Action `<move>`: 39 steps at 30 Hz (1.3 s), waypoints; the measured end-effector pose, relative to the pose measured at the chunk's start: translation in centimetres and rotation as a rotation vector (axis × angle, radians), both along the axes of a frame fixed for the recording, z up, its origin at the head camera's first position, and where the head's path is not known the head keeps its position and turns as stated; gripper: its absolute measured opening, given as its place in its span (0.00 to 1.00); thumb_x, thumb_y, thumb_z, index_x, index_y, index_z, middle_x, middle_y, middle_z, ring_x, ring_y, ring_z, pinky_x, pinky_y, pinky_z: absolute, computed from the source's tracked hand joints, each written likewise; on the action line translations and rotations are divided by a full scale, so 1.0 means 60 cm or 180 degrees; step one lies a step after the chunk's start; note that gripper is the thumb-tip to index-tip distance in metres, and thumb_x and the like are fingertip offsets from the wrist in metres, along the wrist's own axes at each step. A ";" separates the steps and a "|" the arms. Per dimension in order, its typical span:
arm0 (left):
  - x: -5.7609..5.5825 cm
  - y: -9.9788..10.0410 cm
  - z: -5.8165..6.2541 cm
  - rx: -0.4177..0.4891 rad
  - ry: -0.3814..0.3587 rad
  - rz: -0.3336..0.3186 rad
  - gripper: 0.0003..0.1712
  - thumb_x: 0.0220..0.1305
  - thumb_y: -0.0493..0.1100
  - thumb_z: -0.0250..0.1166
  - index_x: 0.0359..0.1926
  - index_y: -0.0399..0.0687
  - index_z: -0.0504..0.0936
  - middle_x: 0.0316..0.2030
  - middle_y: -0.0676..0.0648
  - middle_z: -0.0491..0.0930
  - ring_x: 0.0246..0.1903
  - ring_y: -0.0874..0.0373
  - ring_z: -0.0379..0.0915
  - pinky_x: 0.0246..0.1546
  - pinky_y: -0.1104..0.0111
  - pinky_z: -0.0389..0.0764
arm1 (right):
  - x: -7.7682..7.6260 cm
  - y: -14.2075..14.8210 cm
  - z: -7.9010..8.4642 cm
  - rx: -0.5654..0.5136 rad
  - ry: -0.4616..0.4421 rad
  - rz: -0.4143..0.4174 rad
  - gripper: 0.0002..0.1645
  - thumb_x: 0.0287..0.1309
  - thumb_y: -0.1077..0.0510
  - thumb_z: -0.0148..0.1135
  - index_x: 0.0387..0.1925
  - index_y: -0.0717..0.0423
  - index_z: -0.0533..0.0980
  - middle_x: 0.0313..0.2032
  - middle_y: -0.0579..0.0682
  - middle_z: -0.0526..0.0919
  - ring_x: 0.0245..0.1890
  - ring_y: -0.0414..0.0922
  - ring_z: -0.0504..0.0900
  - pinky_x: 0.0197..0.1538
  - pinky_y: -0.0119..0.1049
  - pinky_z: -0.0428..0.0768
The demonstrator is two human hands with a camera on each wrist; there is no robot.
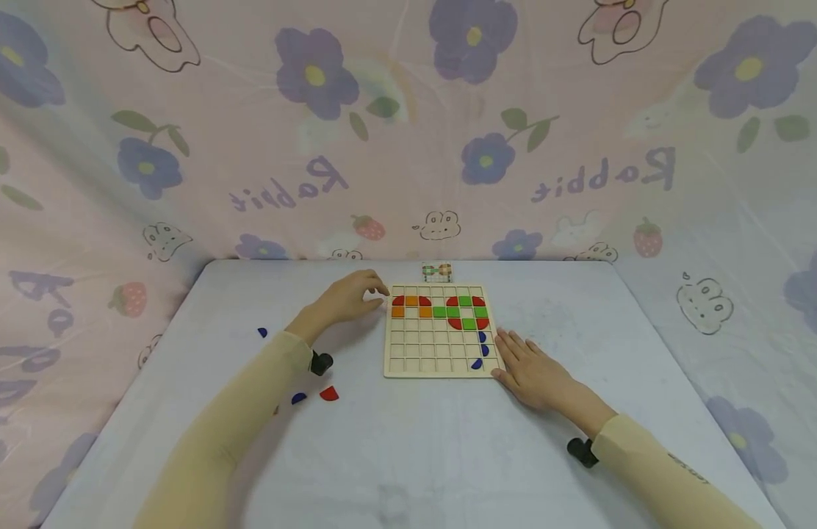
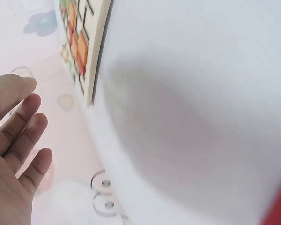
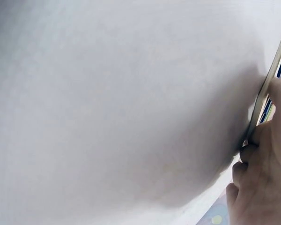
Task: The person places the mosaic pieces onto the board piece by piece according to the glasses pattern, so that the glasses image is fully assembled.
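Note:
A pale wooden grid board (image 1: 414, 353) lies on the table with red, orange, green and blue pieces in its squares. Orange squares (image 1: 398, 312) and red rounded pieces stand at the upper left; green squares (image 1: 464, 301) and red corners form a ring at the upper right. Below the ring, blue rounded pieces (image 1: 484, 350) run down the right side. My left hand (image 1: 351, 296), fingers loosely bent and nothing between them, hovers beside the board's upper left edge. Flat on the table, my right hand (image 1: 533, 375) rests with its fingertips against the board's right edge.
A small printed pattern card (image 1: 437, 272) sits just behind the board. Left of the board lie a loose red piece (image 1: 329, 393), a blue piece (image 1: 299, 398) and another blue piece (image 1: 262, 332). A patterned cloth (image 1: 408, 147) hangs behind the table.

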State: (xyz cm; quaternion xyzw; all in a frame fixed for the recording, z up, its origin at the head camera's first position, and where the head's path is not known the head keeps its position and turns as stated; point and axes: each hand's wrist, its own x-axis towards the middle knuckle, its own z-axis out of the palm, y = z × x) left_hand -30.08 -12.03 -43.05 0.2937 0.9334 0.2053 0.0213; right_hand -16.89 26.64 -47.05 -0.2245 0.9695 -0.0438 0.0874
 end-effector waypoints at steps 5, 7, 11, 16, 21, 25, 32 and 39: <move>0.020 -0.045 0.018 0.0076 0.0152 -0.0048 0.13 0.69 0.39 0.70 0.53 0.43 0.88 0.52 0.46 0.81 0.53 0.47 0.78 0.56 0.53 0.80 | -0.003 0.003 -0.003 -0.0003 -0.0009 -0.0018 0.44 0.80 0.42 0.48 0.79 0.69 0.52 0.80 0.65 0.49 0.80 0.64 0.49 0.78 0.62 0.53; 0.029 -0.066 0.021 0.0062 0.0206 -0.0044 0.13 0.69 0.39 0.70 0.52 0.43 0.88 0.51 0.46 0.81 0.53 0.47 0.78 0.55 0.52 0.81 | -0.004 0.004 -0.004 0.0002 -0.0011 -0.0026 0.44 0.80 0.42 0.48 0.79 0.69 0.52 0.81 0.65 0.49 0.80 0.64 0.49 0.78 0.62 0.52; 0.052 -0.107 0.025 0.0018 0.0223 -0.0014 0.12 0.68 0.38 0.71 0.51 0.43 0.88 0.51 0.45 0.81 0.52 0.47 0.79 0.54 0.51 0.81 | -0.002 0.006 0.000 0.0025 -0.0034 -0.0061 0.44 0.79 0.43 0.49 0.79 0.69 0.52 0.80 0.65 0.49 0.80 0.64 0.49 0.78 0.63 0.52; 0.080 -0.150 0.017 -0.0093 0.0132 0.0038 0.12 0.67 0.39 0.72 0.51 0.45 0.88 0.51 0.45 0.82 0.52 0.45 0.79 0.53 0.50 0.82 | 0.001 0.009 0.004 0.0043 0.0007 -0.0063 0.44 0.79 0.43 0.50 0.79 0.69 0.53 0.80 0.65 0.50 0.80 0.64 0.50 0.77 0.63 0.53; 0.105 -0.180 0.000 -0.0282 -0.0110 0.0137 0.13 0.68 0.40 0.71 0.52 0.48 0.88 0.53 0.48 0.82 0.52 0.47 0.79 0.53 0.50 0.82 | 0.002 0.009 0.005 0.0030 0.0028 -0.0052 0.44 0.79 0.43 0.50 0.79 0.70 0.53 0.80 0.65 0.51 0.79 0.64 0.51 0.77 0.63 0.53; 0.123 -0.196 -0.010 -0.0370 -0.0220 0.0087 0.11 0.68 0.39 0.71 0.51 0.52 0.89 0.52 0.51 0.83 0.53 0.49 0.79 0.55 0.50 0.81 | 0.001 0.007 0.006 0.0017 0.0031 -0.0033 0.43 0.79 0.43 0.50 0.78 0.70 0.53 0.80 0.66 0.51 0.79 0.65 0.51 0.77 0.63 0.53; 0.140 -0.212 -0.026 -0.0339 -0.0163 -0.0167 0.11 0.68 0.36 0.70 0.45 0.57 0.90 0.48 0.56 0.85 0.52 0.50 0.79 0.56 0.50 0.81 | -0.001 0.004 0.002 0.0031 0.0032 -0.0003 0.44 0.79 0.43 0.49 0.79 0.70 0.53 0.80 0.66 0.51 0.79 0.65 0.51 0.77 0.63 0.53; 0.149 -0.216 -0.037 -0.0367 -0.0185 -0.0166 0.09 0.63 0.40 0.76 0.45 0.56 0.91 0.45 0.57 0.84 0.46 0.55 0.78 0.51 0.56 0.84 | -0.002 -0.001 0.000 0.0011 0.0023 0.0020 0.44 0.79 0.43 0.50 0.79 0.70 0.53 0.80 0.66 0.51 0.79 0.65 0.51 0.77 0.64 0.53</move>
